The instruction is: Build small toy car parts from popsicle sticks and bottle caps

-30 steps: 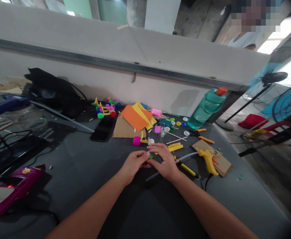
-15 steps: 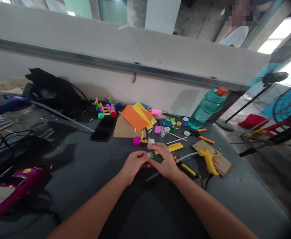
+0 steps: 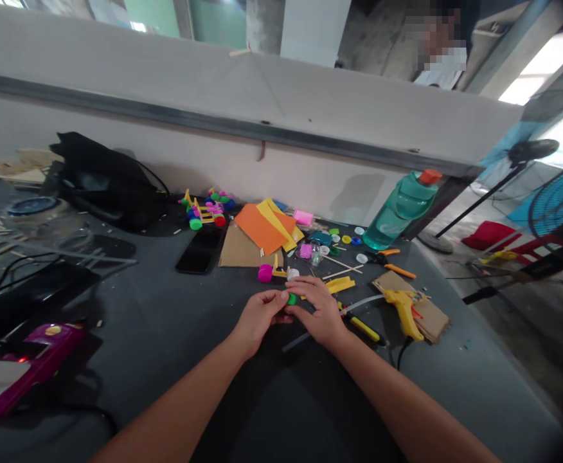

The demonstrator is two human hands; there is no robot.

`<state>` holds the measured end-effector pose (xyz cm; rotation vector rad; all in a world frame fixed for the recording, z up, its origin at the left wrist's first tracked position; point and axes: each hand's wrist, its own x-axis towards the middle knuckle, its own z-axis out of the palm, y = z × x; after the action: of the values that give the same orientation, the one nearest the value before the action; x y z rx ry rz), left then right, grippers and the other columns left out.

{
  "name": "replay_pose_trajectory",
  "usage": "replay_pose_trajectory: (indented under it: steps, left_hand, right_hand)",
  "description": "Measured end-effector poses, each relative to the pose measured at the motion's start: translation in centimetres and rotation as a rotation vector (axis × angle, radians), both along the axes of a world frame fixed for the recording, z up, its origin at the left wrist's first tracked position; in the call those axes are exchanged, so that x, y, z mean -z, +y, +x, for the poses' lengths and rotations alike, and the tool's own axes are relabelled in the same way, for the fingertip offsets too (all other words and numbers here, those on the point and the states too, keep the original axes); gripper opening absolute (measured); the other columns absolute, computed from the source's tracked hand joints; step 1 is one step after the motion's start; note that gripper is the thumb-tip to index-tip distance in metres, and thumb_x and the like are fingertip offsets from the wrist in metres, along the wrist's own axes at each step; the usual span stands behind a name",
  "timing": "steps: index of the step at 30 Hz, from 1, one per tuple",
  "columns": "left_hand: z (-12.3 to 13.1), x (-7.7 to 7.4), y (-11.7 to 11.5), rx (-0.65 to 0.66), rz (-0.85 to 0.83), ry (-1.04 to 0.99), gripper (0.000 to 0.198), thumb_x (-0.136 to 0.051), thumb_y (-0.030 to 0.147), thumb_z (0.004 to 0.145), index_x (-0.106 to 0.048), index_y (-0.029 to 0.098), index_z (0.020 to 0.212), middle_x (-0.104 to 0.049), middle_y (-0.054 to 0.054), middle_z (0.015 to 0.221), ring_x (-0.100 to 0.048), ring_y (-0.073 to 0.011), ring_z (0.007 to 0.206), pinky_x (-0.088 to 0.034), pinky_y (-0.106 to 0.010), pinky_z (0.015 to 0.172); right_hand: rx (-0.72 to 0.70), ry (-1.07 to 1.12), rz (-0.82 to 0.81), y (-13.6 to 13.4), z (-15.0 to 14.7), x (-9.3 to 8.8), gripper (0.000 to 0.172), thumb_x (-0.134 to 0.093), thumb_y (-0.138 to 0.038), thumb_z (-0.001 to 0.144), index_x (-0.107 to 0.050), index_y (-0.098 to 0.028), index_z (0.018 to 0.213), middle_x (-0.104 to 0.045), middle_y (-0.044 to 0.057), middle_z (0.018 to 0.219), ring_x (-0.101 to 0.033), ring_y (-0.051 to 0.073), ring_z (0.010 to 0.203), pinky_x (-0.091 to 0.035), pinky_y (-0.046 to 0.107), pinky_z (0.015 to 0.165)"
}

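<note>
Between my two hands is a small green bottle cap [image 3: 292,299], partly covered by fingers. My left hand [image 3: 261,316] pinches it from the left with thumb and fingers. From the other side, my right hand [image 3: 316,310] closes on the same cap with its thumb and fingertips. Just beyond my fingertips lies a small piece with a pink cap [image 3: 265,272], a yellow stick frame [image 3: 277,270] and a white cap [image 3: 292,274]. Yellow strips [image 3: 340,284] rest beside my right hand, and a yellow-and-black cutter [image 3: 364,328] lies right of it.
A yellow glue gun [image 3: 402,312] sits on cardboard [image 3: 438,319] at right, with orange-handled pliers [image 3: 397,263] and a teal bottle [image 3: 394,212] behind. A phone [image 3: 198,249], coloured sheets [image 3: 257,225] and small wheeled models [image 3: 207,212] stand at the back. A purple device [image 3: 45,347] is at left.
The green cap has turned slightly between my fingers, while my hands stay almost in place. At left, another person's hand with a blue glue gun has left view, and its glue stick has shifted left.
</note>
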<state>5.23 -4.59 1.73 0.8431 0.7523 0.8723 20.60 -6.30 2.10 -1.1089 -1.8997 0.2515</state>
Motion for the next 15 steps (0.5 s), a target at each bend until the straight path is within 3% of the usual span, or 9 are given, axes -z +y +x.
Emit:
replay_pose_trajectory:
  steps: [5, 10, 15]
  left_hand:
    - [-0.02, -0.11, -0.08, 0.07, 0.04, 0.018, 0.029, -0.069, 0.038, 0.071, -0.067, 0.012, 0.081, -0.059, -0.003, 0.077, -0.055, -0.0122, 0.073, -0.051, -0.028, 0.069]
    - [-0.06, 0.13, 0.01, 0.063, 0.033, 0.0, 0.028, -0.068, 0.039, 0.071, -0.065, 0.012, 0.074, -0.057, -0.001, 0.07, -0.054, -0.0113, 0.068, -0.05, -0.03, 0.07]
    - [-0.1, 0.12, 0.01, 0.059, 0.035, 0.006, 0.03, -0.067, 0.041, 0.072, -0.068, 0.013, 0.08, -0.062, -0.004, 0.077, -0.057, -0.014, 0.073, -0.051, -0.031, 0.071]
  right_hand:
    - [0.034, 0.035, 0.001, 0.02, -0.04, 0.07, 0.019, -0.065, -0.019, 0.075, -0.064, -0.026, 0.093, -0.068, 0.004, 0.1, -0.056, 0.023, 0.104, -0.042, 0.045, 0.093]
    - [-0.01, 0.0, 0.009, -0.08, -0.06, -0.03, 0.031, -0.066, -0.02, 0.074, -0.061, -0.025, 0.104, -0.066, 0.005, 0.106, -0.054, 0.023, 0.108, -0.041, 0.045, 0.095]
    - [0.019, 0.009, 0.011, -0.05, -0.04, 0.05, 0.019, -0.065, -0.022, 0.077, -0.063, -0.026, 0.095, -0.068, 0.004, 0.1, -0.055, 0.023, 0.105, -0.041, 0.046, 0.095]
